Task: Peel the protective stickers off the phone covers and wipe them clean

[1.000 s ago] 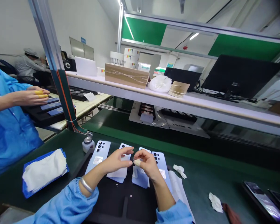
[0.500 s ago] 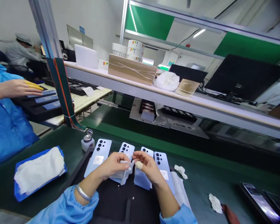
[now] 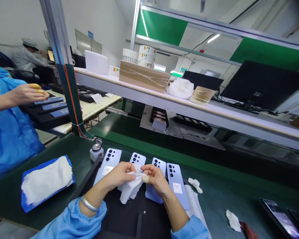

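Note:
In the head view, my left hand [image 3: 119, 174] pinches a white wiping cloth [image 3: 129, 193] between thumb and fingers. My right hand [image 3: 156, 179], with a pale cover on one digit, pinches the cloth's other side, so it hangs bunched between both hands. Beneath is a black tray [image 3: 119, 220] with several light-blue phones lying camera side up. The leftmost phone [image 3: 114, 154] and the rightmost phone [image 3: 178, 177] bear white labels. My hands and the cloth partly cover the second phone [image 3: 140, 157] and the third phone [image 3: 158, 162].
A blue bin [image 3: 25, 206] of stacked white cloths [image 3: 48, 179] stands left, a dispenser bottle [image 3: 96, 153] behind the tray. Crumpled wipes [image 3: 233, 220] and dark phones [image 3: 280, 215] lie right. A shelf [image 3: 139, 94] crosses ahead. A co-worker's hand [image 3: 27, 94] is at far left.
Both hands have drawn the cloth apart; it now spreads wider and hangs lower. The right fingers now grip it. The view has shifted slightly, and the co-worker's fingers have curled.

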A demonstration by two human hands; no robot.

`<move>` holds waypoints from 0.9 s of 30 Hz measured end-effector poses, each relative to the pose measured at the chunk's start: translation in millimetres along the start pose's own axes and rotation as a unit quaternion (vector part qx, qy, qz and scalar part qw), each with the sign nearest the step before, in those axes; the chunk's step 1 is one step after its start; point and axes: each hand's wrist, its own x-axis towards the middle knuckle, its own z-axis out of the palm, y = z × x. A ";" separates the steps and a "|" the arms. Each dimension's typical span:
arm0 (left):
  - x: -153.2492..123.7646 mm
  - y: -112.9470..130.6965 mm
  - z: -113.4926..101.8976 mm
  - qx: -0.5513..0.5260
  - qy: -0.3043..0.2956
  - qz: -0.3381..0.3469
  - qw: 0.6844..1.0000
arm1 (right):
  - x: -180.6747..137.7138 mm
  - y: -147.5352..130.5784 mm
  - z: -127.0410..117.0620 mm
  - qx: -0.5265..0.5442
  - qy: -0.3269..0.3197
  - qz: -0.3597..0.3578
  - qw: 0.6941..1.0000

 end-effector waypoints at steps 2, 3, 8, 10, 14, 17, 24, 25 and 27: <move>2.8 -4.4 -2.7 0.044 0.033 -0.005 0.998 | 2.2 1.3 0.7 -0.023 0.025 -0.015 0.999; 4.1 -6.4 -4.5 0.067 0.050 -0.007 0.996 | 3.9 2.4 1.6 -0.032 0.035 -0.023 0.999; 9.1 -11.1 -15.4 0.204 0.132 -0.009 0.970 | 18.9 12.2 9.5 -0.104 0.093 -0.059 0.988; 11.6 -12.1 -17.6 0.259 0.165 -0.011 0.951 | 26.4 16.8 12.2 -0.142 0.119 -0.070 0.980; 18.2 -14.9 -18.1 0.331 0.197 -0.015 0.923 | 37.1 21.6 14.4 -0.198 0.152 -0.084 0.965; 20.9 -15.9 -17.1 0.355 0.200 -0.019 0.913 | 38.8 20.2 15.1 -0.226 0.157 -0.084 0.958; 19.8 -14.9 -15.3 0.377 0.200 -0.022 0.904 | 36.1 17.0 16.0 -0.281 0.163 -0.093 0.941; 20.1 -15.0 -15.4 0.379 0.200 -0.023 0.903 | 36.1 17.3 15.9 -0.287 0.165 -0.095 0.939; 20.7 -15.4 -15.7 0.381 0.200 -0.024 0.902 | 36.4 18.0 15.4 -0.298 0.168 -0.098 0.934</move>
